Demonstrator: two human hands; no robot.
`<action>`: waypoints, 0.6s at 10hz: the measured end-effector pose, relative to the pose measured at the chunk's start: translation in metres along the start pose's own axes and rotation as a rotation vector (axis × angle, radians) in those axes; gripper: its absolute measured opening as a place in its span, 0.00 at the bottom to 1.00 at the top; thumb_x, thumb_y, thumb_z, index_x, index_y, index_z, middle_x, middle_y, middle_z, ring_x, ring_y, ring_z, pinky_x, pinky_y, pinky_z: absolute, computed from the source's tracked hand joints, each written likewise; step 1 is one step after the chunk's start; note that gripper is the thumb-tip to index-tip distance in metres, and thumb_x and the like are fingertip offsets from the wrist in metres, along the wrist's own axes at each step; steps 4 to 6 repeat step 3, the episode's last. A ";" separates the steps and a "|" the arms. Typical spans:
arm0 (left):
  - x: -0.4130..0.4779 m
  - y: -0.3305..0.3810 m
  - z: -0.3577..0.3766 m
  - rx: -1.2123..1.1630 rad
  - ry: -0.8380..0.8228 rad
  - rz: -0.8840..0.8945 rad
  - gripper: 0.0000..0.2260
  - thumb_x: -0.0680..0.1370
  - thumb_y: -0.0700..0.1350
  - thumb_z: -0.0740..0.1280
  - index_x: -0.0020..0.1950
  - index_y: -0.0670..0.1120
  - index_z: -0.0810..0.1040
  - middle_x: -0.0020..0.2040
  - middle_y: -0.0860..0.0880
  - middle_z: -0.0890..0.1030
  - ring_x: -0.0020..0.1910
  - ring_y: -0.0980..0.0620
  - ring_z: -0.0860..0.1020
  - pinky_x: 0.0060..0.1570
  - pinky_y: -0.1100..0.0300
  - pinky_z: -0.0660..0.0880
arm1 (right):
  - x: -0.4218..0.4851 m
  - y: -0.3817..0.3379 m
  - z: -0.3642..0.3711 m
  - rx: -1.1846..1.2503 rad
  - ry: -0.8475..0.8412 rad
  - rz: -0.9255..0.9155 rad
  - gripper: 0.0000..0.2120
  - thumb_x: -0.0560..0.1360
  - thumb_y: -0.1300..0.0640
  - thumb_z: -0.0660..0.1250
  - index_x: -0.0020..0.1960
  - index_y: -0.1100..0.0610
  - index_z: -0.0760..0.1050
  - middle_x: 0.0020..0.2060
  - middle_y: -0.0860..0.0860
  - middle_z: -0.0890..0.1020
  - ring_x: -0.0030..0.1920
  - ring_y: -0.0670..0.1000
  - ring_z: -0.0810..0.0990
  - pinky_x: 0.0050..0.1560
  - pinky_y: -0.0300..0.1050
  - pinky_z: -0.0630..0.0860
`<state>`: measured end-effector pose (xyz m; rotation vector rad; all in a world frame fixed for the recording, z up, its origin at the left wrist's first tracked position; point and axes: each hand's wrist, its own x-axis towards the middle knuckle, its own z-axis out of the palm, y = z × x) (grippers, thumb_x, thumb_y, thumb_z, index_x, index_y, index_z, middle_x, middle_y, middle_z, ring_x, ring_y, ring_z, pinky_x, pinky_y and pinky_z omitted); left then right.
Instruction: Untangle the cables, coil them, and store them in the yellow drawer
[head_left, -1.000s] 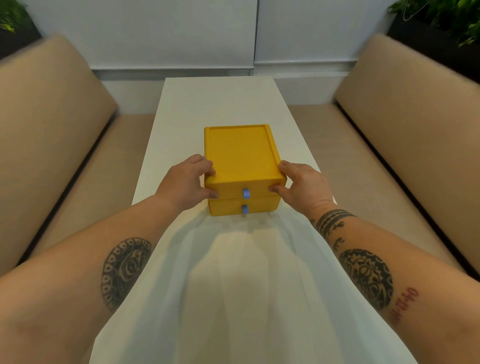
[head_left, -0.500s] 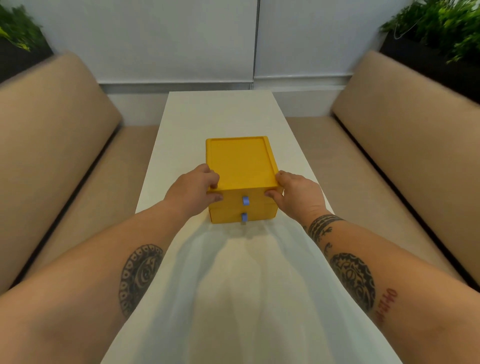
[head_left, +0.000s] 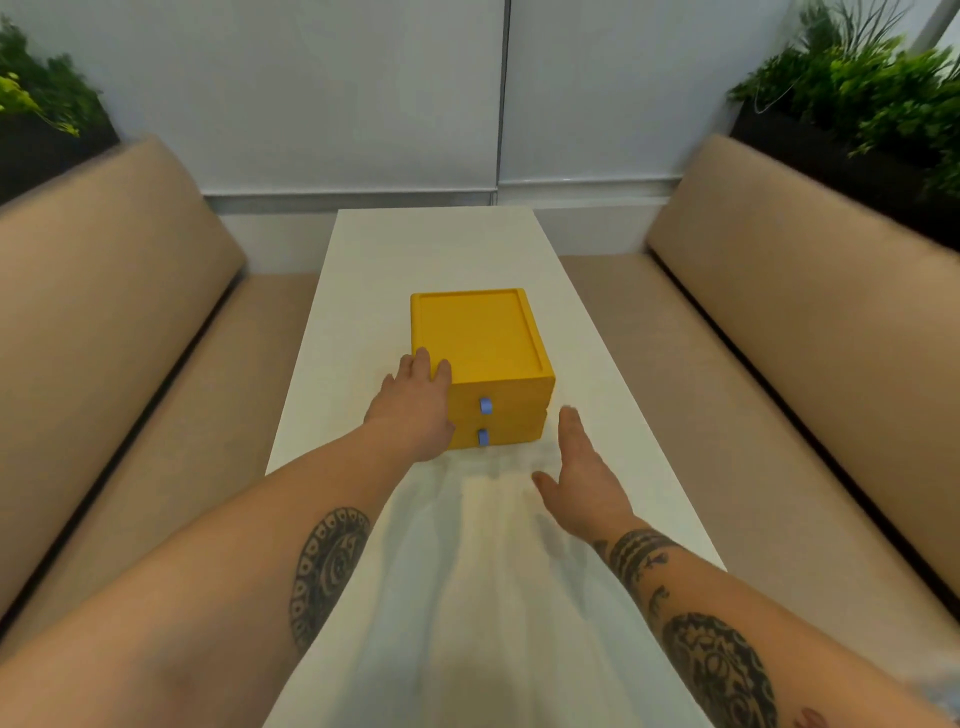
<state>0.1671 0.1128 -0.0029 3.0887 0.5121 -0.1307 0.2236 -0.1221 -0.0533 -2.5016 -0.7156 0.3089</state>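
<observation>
Bracing yellow drawer unit (head_left: 483, 338) with left hand (head_left: 415, 405), fingers flat over its corner; right hand (head_left: 576, 467) loose, empty, should pinch upper blue knob (head_left: 485, 405), pull straight.

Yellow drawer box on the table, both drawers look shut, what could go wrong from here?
1. Only the left hand rests on the yellow box, at its front left corner; the right hand is open and off it, so tugging a blue handle may drag the box along the table.
2. The left hand overlaps the drawer fronts, so an opening drawer might catch it.
</observation>
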 end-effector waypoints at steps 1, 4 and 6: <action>-0.002 -0.006 -0.005 -0.013 -0.071 -0.007 0.35 0.80 0.55 0.65 0.80 0.45 0.51 0.80 0.42 0.49 0.76 0.38 0.57 0.68 0.41 0.67 | -0.058 0.042 0.034 -0.199 -0.107 0.097 0.37 0.81 0.43 0.58 0.82 0.51 0.42 0.81 0.48 0.39 0.81 0.53 0.48 0.77 0.52 0.56; -0.013 -0.008 -0.032 -0.055 -0.035 0.001 0.21 0.80 0.52 0.62 0.69 0.45 0.66 0.66 0.44 0.70 0.65 0.42 0.69 0.55 0.42 0.76 | -0.201 0.110 0.094 -0.206 0.149 -0.039 0.32 0.78 0.32 0.42 0.72 0.46 0.68 0.79 0.37 0.46 0.80 0.43 0.45 0.76 0.45 0.44; -0.013 -0.008 -0.032 -0.055 -0.035 0.001 0.21 0.80 0.52 0.62 0.69 0.45 0.66 0.66 0.44 0.70 0.65 0.42 0.69 0.55 0.42 0.76 | -0.201 0.110 0.094 -0.206 0.149 -0.039 0.32 0.78 0.32 0.42 0.72 0.46 0.68 0.79 0.37 0.46 0.80 0.43 0.45 0.76 0.45 0.44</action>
